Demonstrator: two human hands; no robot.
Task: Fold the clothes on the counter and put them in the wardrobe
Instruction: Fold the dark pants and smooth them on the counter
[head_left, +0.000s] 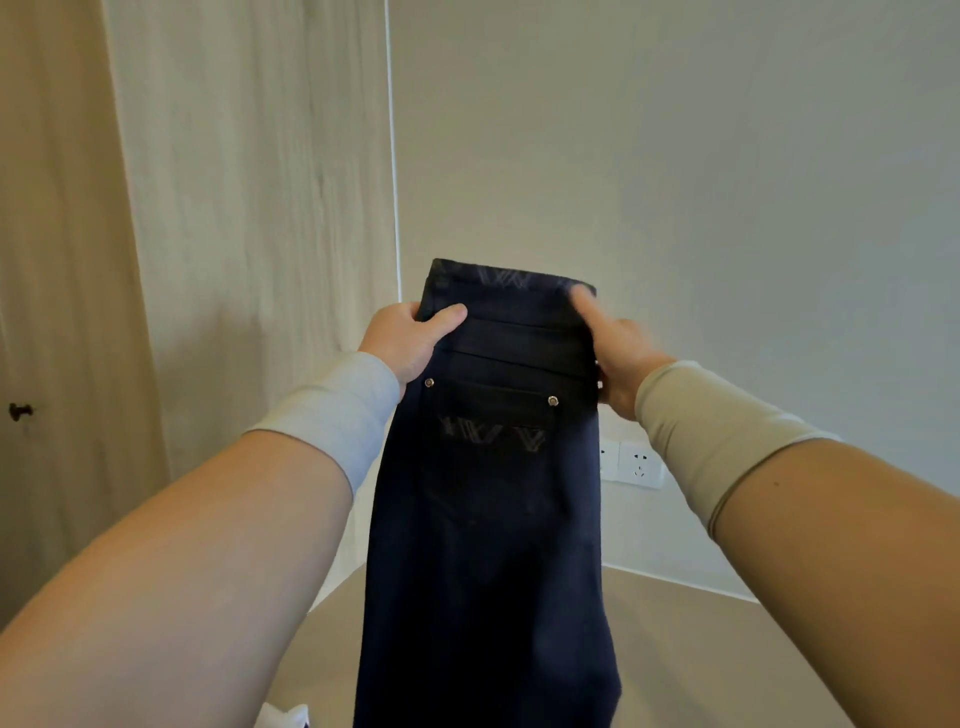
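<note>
Trousers (488, 493): dark navy, held up in the air at the waistband, back pocket side toward the camera, legs hanging straight down over the surface; the lower ends run out of view.
Left hand (410, 338): clamped on the left edge of the trousers' waistband, thumb across the front of the cloth, fingers behind it.
Right hand (618, 353): blurred, gripping the right edge of the trousers' waistband, thumb on the front face.
Sleeves: a pale grey cuff on the left forearm, a beige one on the right, both just below the trousers' top.
Surface (701, 649): beige, beneath the hanging trousers.
White item (283, 717): a small piece on the surface, left of the trousers' lower part; too little shows to tell what it is.
Wall socket (636, 465): white, on the wall just right of the trousers.
Wardrobe door (67, 291): light wood, well left of the trousers, with a small dark knob (21, 411).
</note>
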